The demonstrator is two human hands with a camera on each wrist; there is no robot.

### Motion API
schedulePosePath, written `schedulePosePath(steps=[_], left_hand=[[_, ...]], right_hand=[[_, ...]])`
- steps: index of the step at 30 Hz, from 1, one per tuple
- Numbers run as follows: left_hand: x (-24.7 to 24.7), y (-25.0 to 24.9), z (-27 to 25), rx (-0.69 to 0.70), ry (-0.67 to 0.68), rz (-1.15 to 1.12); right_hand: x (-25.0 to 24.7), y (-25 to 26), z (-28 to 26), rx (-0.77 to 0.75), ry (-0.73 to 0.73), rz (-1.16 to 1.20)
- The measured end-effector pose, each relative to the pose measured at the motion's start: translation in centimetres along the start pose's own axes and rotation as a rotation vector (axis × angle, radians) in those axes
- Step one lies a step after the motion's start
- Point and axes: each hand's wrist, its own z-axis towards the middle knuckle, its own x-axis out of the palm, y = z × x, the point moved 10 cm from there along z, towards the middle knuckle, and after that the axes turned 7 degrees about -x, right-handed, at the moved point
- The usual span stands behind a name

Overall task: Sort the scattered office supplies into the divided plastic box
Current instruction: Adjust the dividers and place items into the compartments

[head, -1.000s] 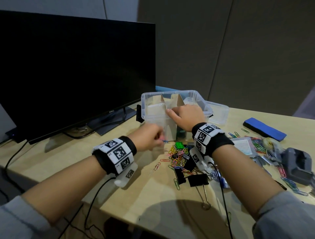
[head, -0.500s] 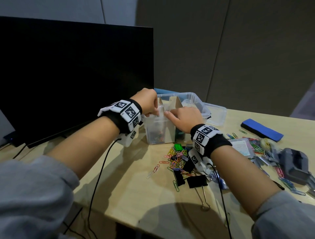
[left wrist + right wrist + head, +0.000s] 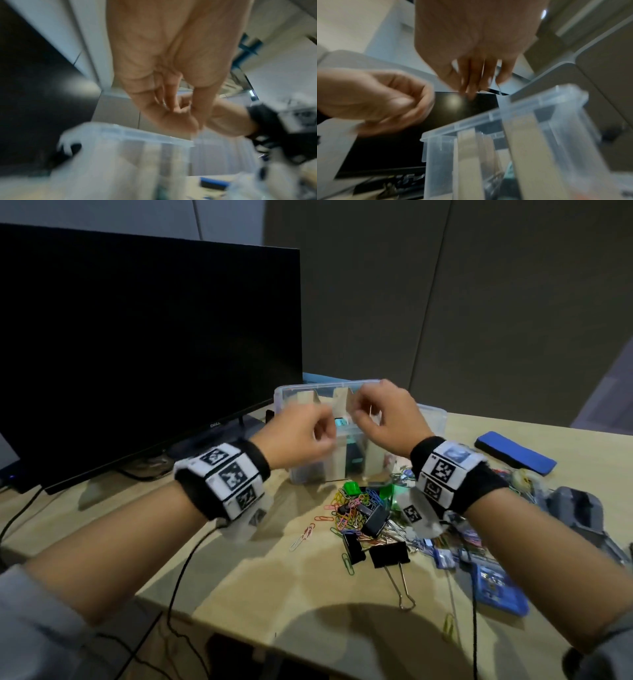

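Observation:
The clear divided plastic box (image 3: 308, 387) stands mid-desk with cardboard dividers inside; it also fills the low part of the left wrist view (image 3: 137, 134) and right wrist view (image 3: 530, 108). Both hands hover close together just above its near wall. My left hand (image 3: 322, 434) has its fingers curled (image 3: 173, 108), and I see nothing in it. My right hand (image 3: 364, 417) curls its fingers and pinches a thin wire-like piece (image 3: 498, 86), too blurred to name. Scattered coloured paper clips (image 3: 352, 508) and black binder clips (image 3: 388, 553) lie in front of the box.
A large black monitor (image 3: 137, 337) stands at the left, with cables running off the desk edge. To the right lie a blue eraser (image 3: 513, 453), a grey stapler (image 3: 575, 511), a blue staple pack (image 3: 496, 587) and the box lid (image 3: 433, 419).
My left hand rose from the table to the box's left compartment, then drew back toward the right hand. My right hand lifted off the box rim; both now meet above it.

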Motion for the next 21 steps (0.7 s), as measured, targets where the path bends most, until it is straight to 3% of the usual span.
schedulePosePath(steps=[2,4,5,7,12,16,21], left_hand=[[4.8,1.2,-2.3,-0.137,0.399,-0.152],[8.4,3.2,-5.0,-0.255,0.679,-0.033],[9.2,4.2,-5.6,-0.269,0.712,0.087],[9.6,5.7,-5.6,-0.261,0.655,0.31],[11.0,8.0,-5.5,-0.336,0.637,0.277],[11.4,6.9,-5.0,-0.315,0.627,0.176],[12.3,6.6,-3.2,-0.296,0.596,0.055]], right_hand=[[2.0,0.6,-0.8,0.014,0.368,-0.013],[4.0,0.0,-2.9,0.078,0.733,-0.076],[4.7,-0.5,-4.1,0.127,0.863,-0.111],[5.6,-1.6,-6.1,0.215,1.01,-0.194],[8.6,-2.6,-8.5,0.233,1.082,-0.329],[10.8,-2.6,-9.1,0.157,1.145,-0.349],[11.8,-3.5,-9.4,0.174,1.166,-0.354]])
